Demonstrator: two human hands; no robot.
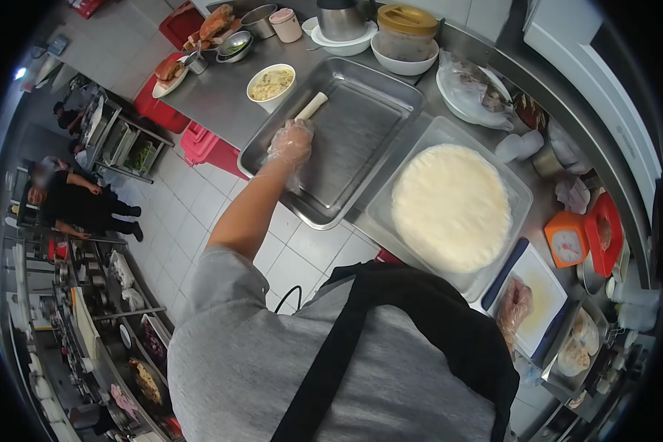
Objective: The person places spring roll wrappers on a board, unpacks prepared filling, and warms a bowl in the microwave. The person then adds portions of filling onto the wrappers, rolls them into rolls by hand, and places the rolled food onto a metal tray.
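My left hand point(291, 142), in a clear plastic glove, reaches over the left side of a large metal tray point(361, 129). Its fingers are closed on the near end of a pale rolled piece point(311, 107), which lies along the tray's left part. To the right, a translucent plastic container point(519, 193) holds a thick stack of round, pale, floury sheets point(451, 208). A white bowl of yellowish filling point(271, 85) stands beyond the tray's left edge. My right hand does not show.
Bowls and a yellow-lidded tub point(407, 33) line the back. At right are an orange scale point(566, 239), a white cutting board point(541, 295) and bagged meat point(514, 303). A pink bin point(202, 144) stands left of the counter. A person in black point(81, 195) is farther left.
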